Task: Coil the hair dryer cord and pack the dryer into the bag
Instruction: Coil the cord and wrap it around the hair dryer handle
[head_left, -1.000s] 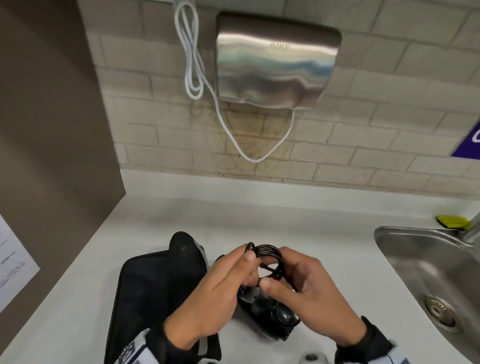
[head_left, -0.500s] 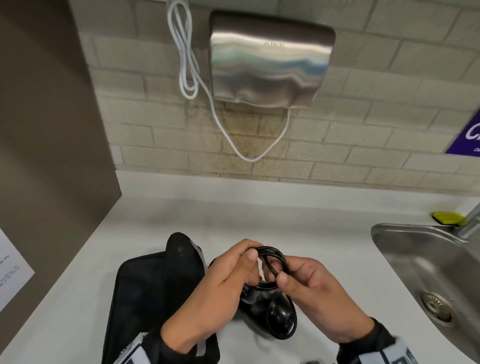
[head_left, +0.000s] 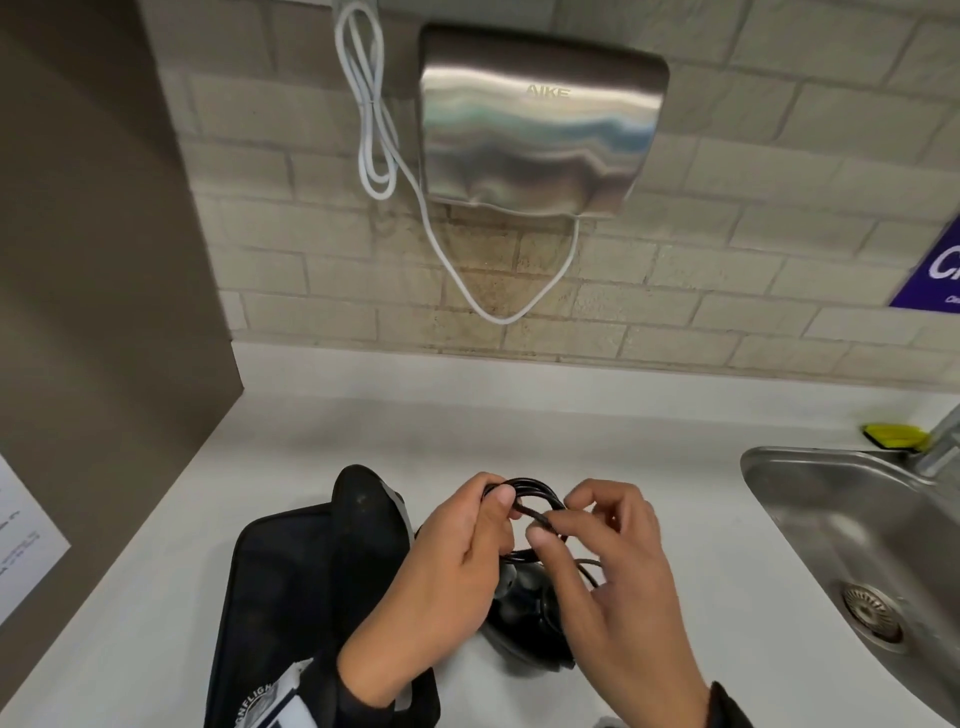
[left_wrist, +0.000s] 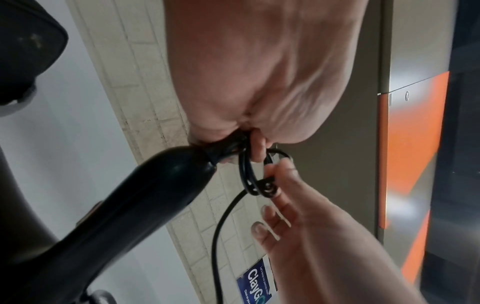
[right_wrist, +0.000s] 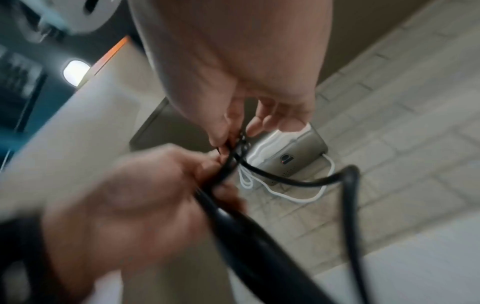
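A black hair dryer (head_left: 524, 618) hangs just above the white counter under both hands; its handle (left_wrist: 145, 197) shows large in the left wrist view. Its black cord (head_left: 530, 491) is gathered in small loops (left_wrist: 249, 176) between the hands. My left hand (head_left: 457, 561) grips the loops at the handle's end. My right hand (head_left: 608, 561) pinches a strand of the cord (right_wrist: 233, 156) between thumb and forefinger, the other fingers spread. A loose strand (right_wrist: 348, 185) trails off to the right. The black bag (head_left: 311, 582) lies open on the counter, left of the hands.
A steel sink (head_left: 857, 545) is set into the counter at the right, with a yellow sponge (head_left: 896, 435) behind it. A steel hand dryer (head_left: 540, 130) with a white cable (head_left: 374, 135) hangs on the brick wall. A brown panel (head_left: 93, 260) stands at the left.
The right hand has shifted its hold on the cord and now pinches a strand with its other fingers spread. The left hand keeps hold of the loops in the same place.
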